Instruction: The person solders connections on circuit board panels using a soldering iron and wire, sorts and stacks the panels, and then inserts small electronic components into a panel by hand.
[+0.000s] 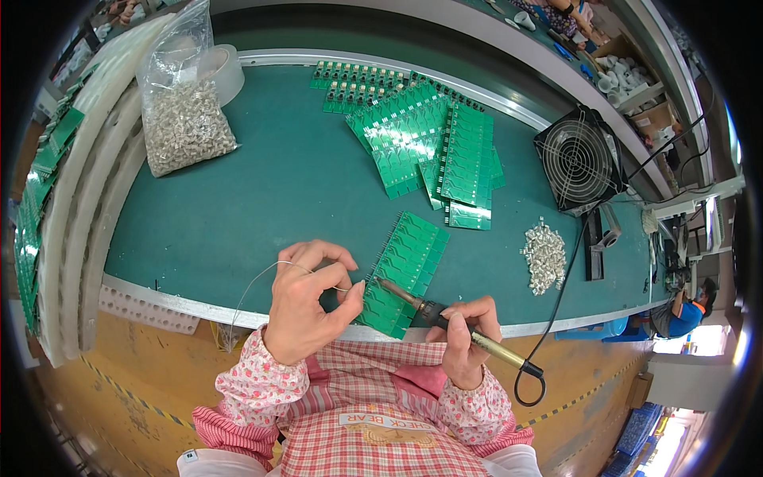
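A green circuit board lies near the front edge of the bench, a row of pins along its left side. My left hand is closed in a pinch on a thin solder wire, which loops over the fingers and trails down to the left. Its fingertips are at the board's left edge. From the other side, my right hand is wrapped round a soldering iron with a gold handle. The iron's tip points left and meets the board close to my left fingertips; whether it touches a pin is too small to tell.
Several green boards are piled at the back. A bag of small white parts stands beside a tape roll. Right are loose white parts, a fan and a black stand. Curved white racks flank the left.
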`<state>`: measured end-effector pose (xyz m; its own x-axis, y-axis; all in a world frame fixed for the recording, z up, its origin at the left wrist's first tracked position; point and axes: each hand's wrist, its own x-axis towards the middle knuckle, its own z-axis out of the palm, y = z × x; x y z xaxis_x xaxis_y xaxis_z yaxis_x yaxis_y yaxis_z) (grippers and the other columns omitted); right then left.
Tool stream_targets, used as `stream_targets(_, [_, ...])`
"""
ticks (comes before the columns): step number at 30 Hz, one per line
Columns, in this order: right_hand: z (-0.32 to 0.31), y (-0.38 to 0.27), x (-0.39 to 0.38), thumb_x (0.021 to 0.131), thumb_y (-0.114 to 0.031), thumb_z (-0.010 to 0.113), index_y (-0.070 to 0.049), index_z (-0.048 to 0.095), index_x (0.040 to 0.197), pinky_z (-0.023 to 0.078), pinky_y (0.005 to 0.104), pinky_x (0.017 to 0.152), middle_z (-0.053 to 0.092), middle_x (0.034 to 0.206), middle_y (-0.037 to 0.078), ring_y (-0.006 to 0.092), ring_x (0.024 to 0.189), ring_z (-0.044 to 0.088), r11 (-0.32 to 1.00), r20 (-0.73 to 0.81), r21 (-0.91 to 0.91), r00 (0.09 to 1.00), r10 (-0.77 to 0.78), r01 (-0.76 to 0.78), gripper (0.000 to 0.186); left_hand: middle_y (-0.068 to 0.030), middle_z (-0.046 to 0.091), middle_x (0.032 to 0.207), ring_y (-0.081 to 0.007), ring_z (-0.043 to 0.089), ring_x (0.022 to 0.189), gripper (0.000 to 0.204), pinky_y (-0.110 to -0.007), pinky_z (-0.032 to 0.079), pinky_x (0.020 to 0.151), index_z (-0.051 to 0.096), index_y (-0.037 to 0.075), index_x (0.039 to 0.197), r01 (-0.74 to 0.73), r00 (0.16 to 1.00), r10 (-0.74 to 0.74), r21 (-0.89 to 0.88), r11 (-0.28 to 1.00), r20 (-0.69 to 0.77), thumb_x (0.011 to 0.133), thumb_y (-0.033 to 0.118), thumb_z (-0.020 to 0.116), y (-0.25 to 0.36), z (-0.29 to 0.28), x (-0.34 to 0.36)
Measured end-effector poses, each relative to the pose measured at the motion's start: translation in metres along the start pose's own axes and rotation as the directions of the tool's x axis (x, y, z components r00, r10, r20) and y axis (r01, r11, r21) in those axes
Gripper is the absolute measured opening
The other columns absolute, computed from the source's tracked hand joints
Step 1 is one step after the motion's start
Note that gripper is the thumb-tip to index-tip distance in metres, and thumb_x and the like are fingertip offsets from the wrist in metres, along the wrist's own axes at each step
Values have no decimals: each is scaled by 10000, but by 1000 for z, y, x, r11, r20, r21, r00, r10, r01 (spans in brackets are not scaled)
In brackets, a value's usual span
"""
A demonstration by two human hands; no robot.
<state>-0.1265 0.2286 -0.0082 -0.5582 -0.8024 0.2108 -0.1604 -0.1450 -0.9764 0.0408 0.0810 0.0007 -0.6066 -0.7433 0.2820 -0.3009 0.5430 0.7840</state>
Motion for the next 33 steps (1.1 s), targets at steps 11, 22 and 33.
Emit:
stream_targets(11, [-1,-1,1,907,-85,578,27,495,898,535,242,523,659,781,127,129,570,645,1000,21,14,999,26,-27,140,-45,621,928,-235,555,899,196,-385,355,922,539,51,625,-22,1000,22,33,999,-11,706,69,716,1,0,1])
stream_targets(22, [-1,3,-10,924,-134,512,0,458,896,412,222,444,561,687,96,95,488,498,990,-152,134,988,-15,36,146,-51,620,954,-221,537,943,222,-367,343,934,514,44,627,120,991,-107,-177,977,82,752,76,695,-1,-12,0])
stream_targets(33, [-1,4,-13,927,-106,563,11,480,886,489,248,482,614,733,105,122,529,597,997,-7,81,1000,1,-1,149,-44,620,941,-258,555,939,195,-411,335,966,520,44,611,-22,994,30,-78,997,108,706,72,687,-4,-10,0])
